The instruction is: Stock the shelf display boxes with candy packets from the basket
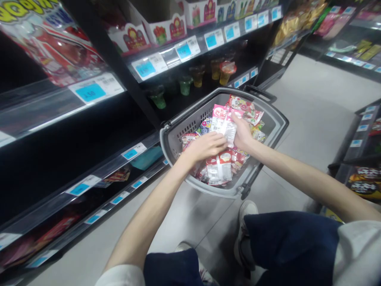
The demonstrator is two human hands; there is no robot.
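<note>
A grey shopping basket (pixel 175 159) stands on the floor in front of me, full of bright candy packets. Over its middle, a pink and white candy packet (pixel 219 118) is gripped between my two hands. My right hand (pixel 242 133) closes on the packet's right side, thumb on top. At its lower left edge, my left hand (pixel 208 145) has its fingers curled against it. Below them lies a red and white candy packet (pixel 219 169). Another red packet (pixel 242 105) rests at the basket's far end. The undersides of both hands are hidden.
A black shelf rack with blue price tags (pixel 88 92) runs along the left. Jelly cups (pixel 228 72) and printed cardboard boxes (pixel 166 33) stand on it. The basket's dark handle (pixel 260 94) lies by its far rim. More shelving (pixel 357 147) borders the right side.
</note>
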